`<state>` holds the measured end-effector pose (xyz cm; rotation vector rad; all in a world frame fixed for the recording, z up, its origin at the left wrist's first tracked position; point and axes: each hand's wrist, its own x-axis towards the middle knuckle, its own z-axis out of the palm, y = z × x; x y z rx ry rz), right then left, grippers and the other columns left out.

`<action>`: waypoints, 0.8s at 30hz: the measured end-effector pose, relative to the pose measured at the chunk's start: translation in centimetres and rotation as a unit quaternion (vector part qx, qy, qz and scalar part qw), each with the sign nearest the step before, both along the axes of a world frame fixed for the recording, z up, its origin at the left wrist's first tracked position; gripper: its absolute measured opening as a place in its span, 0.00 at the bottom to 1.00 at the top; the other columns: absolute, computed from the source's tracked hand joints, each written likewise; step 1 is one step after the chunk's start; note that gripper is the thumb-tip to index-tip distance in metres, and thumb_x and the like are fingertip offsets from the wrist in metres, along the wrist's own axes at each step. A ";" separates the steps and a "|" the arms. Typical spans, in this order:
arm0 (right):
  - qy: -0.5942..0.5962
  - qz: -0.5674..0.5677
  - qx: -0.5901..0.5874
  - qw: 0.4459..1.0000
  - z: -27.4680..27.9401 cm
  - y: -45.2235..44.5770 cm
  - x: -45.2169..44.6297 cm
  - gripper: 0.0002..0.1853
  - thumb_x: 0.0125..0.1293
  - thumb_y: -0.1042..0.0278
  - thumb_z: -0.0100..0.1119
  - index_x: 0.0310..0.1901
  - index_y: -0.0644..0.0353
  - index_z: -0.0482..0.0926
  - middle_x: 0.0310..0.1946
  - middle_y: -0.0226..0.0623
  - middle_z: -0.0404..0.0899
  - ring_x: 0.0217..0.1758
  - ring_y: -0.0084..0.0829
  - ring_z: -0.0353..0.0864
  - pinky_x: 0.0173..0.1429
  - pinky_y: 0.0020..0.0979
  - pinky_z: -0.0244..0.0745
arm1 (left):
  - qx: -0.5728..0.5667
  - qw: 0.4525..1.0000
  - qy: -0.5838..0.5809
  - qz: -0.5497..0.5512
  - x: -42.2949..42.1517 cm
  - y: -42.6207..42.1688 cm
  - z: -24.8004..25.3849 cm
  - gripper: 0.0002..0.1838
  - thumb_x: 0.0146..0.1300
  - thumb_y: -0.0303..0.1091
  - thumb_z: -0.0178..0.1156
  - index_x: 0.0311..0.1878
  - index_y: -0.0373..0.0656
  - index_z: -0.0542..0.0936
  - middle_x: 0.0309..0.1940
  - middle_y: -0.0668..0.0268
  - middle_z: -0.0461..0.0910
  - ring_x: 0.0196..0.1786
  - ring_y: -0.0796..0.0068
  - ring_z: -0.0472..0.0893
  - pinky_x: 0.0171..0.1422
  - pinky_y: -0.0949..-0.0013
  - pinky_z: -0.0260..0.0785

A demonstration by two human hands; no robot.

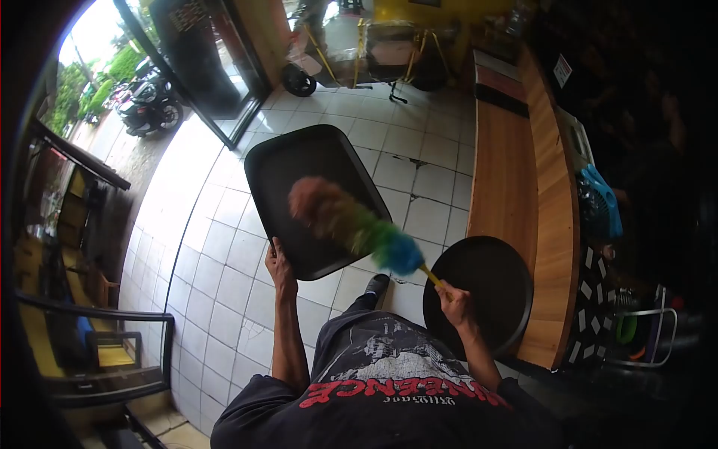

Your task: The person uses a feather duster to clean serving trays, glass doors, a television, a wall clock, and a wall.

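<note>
My left hand (280, 263) grips the lower left edge of a dark rectangular serving tray (329, 161), which is held up in front of me over the floor. In my right hand (454, 303) is the yellow handle of a rainbow-coloured feather duster (374, 236). Its fluffy head, red at the tip through yellow and green to blue, is blurred and lies across the tray's face; whether it touches cannot be told. Beneath my right hand, a round dark tray (490, 288) rests by the wooden counter, partly covered by that hand and forearm.
A wooden counter (502, 172) runs along the right. White floor tiles (232, 288) spread around my shoe (378, 286). A wrapped motorbike-like vehicle (374, 52) stands at the back. Left are a glass door (202, 60), a motorcycle outside (149, 105) and a dark-framed chair (97, 344).
</note>
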<state>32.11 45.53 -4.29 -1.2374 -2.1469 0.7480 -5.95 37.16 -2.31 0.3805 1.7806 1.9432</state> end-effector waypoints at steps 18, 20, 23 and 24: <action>0.030 -0.090 -0.041 0.995 0.4 3.5 -3.5 0.19 0.62 0.56 0.56 0.43 0.66 0.79 0.28 0.52 0.79 0.33 0.37 0.83 0.29 0.28 0.73 | -0.073 0.994 0.029 -0.074 2.0 -2.2 -0.2 0.17 0.66 0.44 0.52 0.33 0.37 0.75 0.16 0.77 0.67 0.17 0.90 0.60 0.20 0.81 0.51; 0.073 -0.066 0.024 0.995 1.2 2.0 -4.1 0.19 0.62 0.58 0.57 0.42 0.69 0.79 0.32 0.51 0.80 0.35 0.39 0.83 0.32 0.28 0.75 | -0.072 0.992 0.039 -0.092 2.5 -1.7 0.7 0.14 0.65 0.41 0.55 0.33 0.37 0.75 0.18 0.76 0.69 0.19 0.90 0.62 0.21 0.81 0.53; 0.038 0.045 -0.014 0.998 0.0 0.2 -3.9 0.16 0.62 0.58 0.57 0.42 0.63 0.80 0.23 0.53 0.76 0.28 0.44 0.81 0.27 0.34 0.73 | -0.046 0.991 0.051 -0.113 2.5 -0.5 0.0 0.10 0.62 0.35 0.58 0.34 0.36 0.75 0.20 0.73 0.73 0.22 0.89 0.67 0.24 0.81 0.57; 0.036 0.040 -0.013 0.998 -0.9 0.1 -3.8 0.16 0.62 0.58 0.57 0.42 0.63 0.80 0.23 0.53 0.76 0.28 0.44 0.81 0.27 0.34 0.73 | -0.026 0.991 0.053 -0.117 2.5 -0.2 -0.4 0.09 0.61 0.32 0.59 0.34 0.35 0.75 0.22 0.72 0.75 0.23 0.88 0.69 0.26 0.81 0.60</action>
